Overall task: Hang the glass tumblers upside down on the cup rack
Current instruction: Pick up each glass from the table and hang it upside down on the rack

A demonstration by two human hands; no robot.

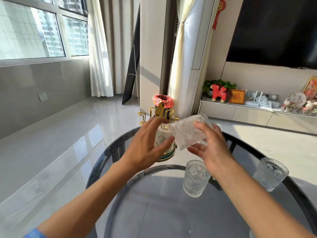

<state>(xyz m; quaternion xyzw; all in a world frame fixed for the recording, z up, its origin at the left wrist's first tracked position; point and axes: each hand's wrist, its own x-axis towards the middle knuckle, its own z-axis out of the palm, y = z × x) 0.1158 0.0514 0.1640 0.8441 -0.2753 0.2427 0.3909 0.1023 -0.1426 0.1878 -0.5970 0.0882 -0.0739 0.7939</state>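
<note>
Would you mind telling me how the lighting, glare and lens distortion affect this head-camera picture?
Head view: sunlight from the window puts glare on the floor tiles and reflections on the glass table; the wide angle bows the curtains and wall edges; the held tumbler in the right hand looks softly blurred, as does the left hand; the standing tumblers stay fairly sharp.

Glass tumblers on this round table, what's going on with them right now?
A person is loading a gold cup rack at the far side of the glass table. The right hand holds a textured tumbler tipped on its side, near the rack. The left hand is open beside a ribbed tumbler already upside down on the rack. Two more tumblers stand upright on the table, waiting.
</note>
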